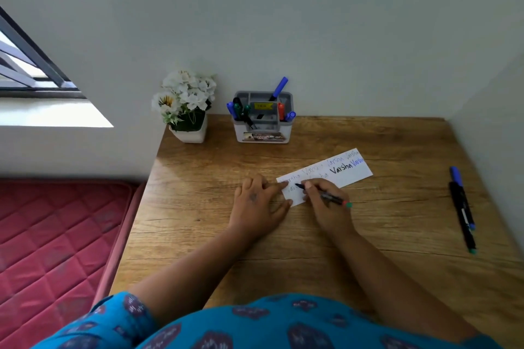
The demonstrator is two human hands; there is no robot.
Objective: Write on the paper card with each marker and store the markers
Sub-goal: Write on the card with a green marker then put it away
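White paper card [326, 176] lies on the wooden counter [198, 207]. The left hand [256, 204] lies flat and open on its end so it cannot slide. The right hand [326, 201] has a tight grip on a marker [323, 194], tip on the card to write.

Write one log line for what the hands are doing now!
right hand: writing with marker | left hand: pins paper card | two markers loose on desk
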